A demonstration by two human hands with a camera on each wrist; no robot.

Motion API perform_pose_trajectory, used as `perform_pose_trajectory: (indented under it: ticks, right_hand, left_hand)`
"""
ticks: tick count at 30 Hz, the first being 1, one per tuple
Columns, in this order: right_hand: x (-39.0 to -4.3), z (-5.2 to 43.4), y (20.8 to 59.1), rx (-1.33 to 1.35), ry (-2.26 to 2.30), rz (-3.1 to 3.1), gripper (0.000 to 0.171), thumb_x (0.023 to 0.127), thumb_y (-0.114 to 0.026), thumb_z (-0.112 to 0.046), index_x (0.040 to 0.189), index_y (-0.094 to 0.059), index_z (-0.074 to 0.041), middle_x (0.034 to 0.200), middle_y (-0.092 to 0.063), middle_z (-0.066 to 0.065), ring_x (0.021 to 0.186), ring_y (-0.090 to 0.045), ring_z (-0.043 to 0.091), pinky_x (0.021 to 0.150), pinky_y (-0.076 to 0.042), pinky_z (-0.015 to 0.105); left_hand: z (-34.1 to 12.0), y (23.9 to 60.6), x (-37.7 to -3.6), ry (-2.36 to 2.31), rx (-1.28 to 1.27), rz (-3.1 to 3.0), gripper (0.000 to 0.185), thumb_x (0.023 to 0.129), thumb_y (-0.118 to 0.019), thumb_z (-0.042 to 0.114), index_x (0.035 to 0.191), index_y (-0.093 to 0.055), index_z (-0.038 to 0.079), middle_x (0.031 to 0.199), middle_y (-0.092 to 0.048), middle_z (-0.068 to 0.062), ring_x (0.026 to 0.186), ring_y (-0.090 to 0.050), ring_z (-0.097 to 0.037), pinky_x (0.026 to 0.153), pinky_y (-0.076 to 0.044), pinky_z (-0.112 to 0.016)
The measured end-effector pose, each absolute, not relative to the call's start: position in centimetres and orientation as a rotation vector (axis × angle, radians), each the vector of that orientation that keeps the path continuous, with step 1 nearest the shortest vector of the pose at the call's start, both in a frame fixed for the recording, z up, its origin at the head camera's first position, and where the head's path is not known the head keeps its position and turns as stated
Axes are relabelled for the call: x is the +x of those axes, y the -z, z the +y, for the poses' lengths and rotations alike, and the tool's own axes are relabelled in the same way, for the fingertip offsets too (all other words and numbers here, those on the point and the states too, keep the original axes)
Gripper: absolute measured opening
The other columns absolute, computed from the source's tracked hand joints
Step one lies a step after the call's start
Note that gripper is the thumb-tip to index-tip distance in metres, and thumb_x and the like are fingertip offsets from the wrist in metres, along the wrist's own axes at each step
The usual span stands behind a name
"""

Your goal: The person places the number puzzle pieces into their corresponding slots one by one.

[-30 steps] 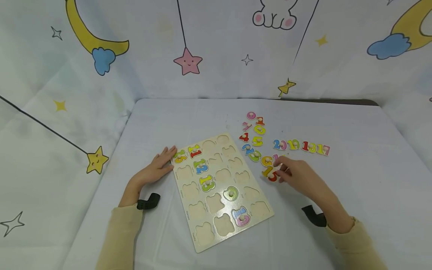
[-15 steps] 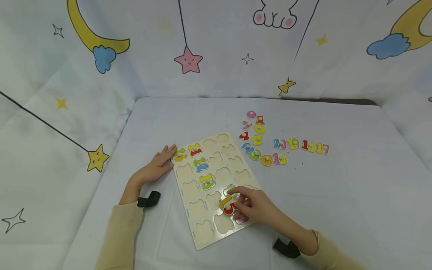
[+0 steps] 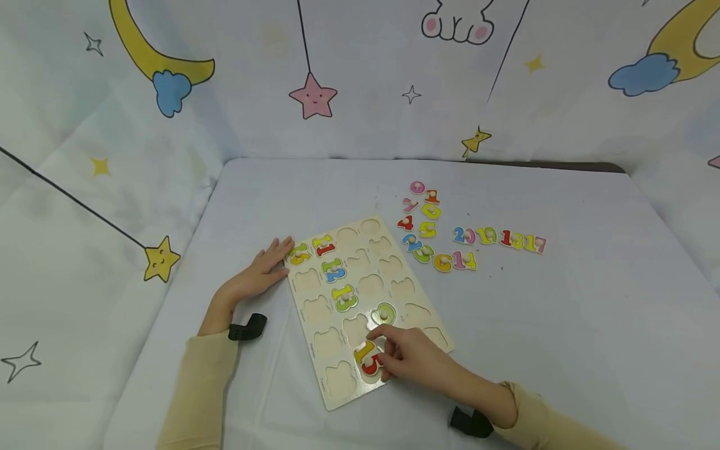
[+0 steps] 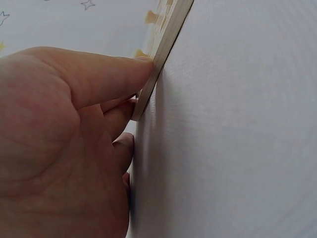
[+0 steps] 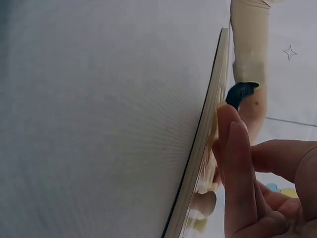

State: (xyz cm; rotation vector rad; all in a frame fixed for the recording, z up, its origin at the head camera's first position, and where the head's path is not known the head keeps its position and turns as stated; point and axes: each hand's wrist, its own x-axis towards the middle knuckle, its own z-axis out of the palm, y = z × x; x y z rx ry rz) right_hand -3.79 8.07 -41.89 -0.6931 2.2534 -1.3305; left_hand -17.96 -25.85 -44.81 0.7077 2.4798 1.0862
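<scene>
A wooden number puzzle board (image 3: 332, 322) lies slanted on the table. My left hand (image 3: 260, 275) rests at its upper left corner with fingers stretched out; in the left wrist view the thumb (image 4: 119, 74) touches the board's edge. Over the lower middle recess, my right hand (image 3: 413, 356) pinches the yellow-and-red number 15 piece (image 3: 368, 359). Whether that piece sits down in the recess cannot be told. The right wrist view shows the fingers (image 5: 237, 163) close above the board. Set in the board are pieces 11 (image 3: 324, 245), 12 (image 3: 334, 270), 13 (image 3: 345, 298) and a green round one (image 3: 384, 314).
Right of the board lie several loose number pieces, among them a red 4 (image 3: 405, 223), a pink-and-yellow 14 (image 3: 464, 260) and a 20 (image 3: 464, 235). A white cloth covers the table (image 3: 562, 331). A patterned curtain (image 3: 365, 125) hangs behind it.
My right hand has carried the 15 piece from beside the loose numbers, leftward and toward me, over the board to a lower recess. The left hand has stayed at the board's corner.
</scene>
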Motion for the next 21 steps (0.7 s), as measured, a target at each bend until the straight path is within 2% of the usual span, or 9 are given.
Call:
perform_pose_trajectory:
  ticks: [13, 21]
  right_hand:
    - [-3.97, 8.35, 41.81, -0.662, 1.212, 2.217, 0.028, 0.086, -0.062, 0.001, 0.112, -0.054, -0.005, 0.061, -0.054, -0.007, 0.052, -0.06, 0.006, 0.044, -0.041, 0.019]
    - [-3.95, 7.86, 41.74, -0.667, 1.118, 2.234, 0.026, 0.087, -0.062, -0.001, 0.11, -0.053, -0.009, 0.057, -0.053, -0.009, 0.046, -0.054, 0.004, 0.044, -0.037, 0.019]
  left_hand:
    - [-25.67, 44.3, -17.91, -1.096, 0.694, 2.457, 0.061, 0.099, -0.047, 0.014, 0.147, -0.014, -0.004, 0.153, -0.008, -0.02, 0.139, 0.007, -0.034, 0.108, 0.007, -0.049]
    - [-25.78, 44.54, -18.02, -1.084, 0.697, 2.472, 0.061, 0.099, -0.047, 0.014, 0.148, -0.015, -0.003, 0.153, -0.008, -0.019, 0.139, 0.006, -0.033, 0.108, 0.007, -0.049]
